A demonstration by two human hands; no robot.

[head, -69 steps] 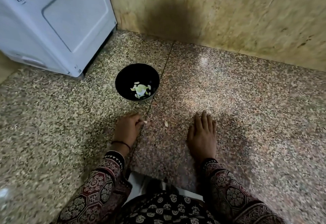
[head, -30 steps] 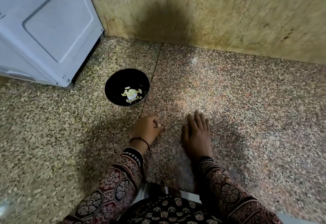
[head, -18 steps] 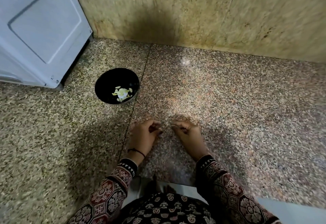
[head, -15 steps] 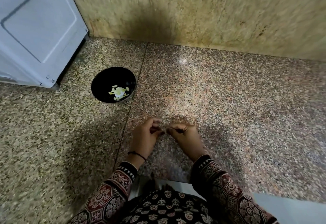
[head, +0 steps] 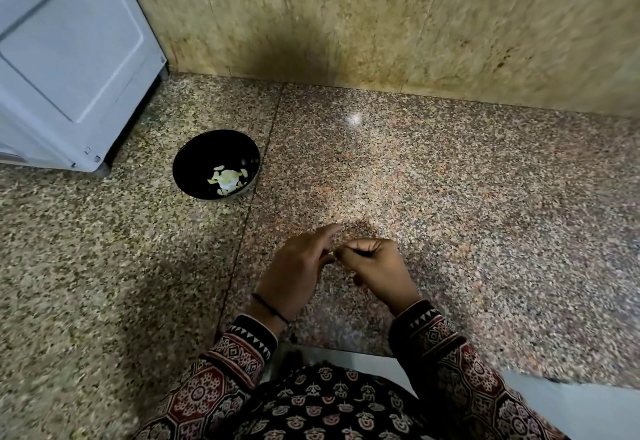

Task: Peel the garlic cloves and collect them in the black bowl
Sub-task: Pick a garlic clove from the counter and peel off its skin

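1. L hand (head: 298, 266): back up, index finger stretched fwd, other fingers bent in twd the R hand (head: 375, 266).
2. R hand: back up, fingers curled tight.
3. Tips of both meet btwn the hands; anything pinched there is too small to tell.
4. Both forearms angle inward, in patterned sleeves (head: 239, 353).

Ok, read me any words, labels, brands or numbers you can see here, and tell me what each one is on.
None can be read.
The white appliance has small marks at its lower corner, too small to read.
The black bowl and the wall show no writing.
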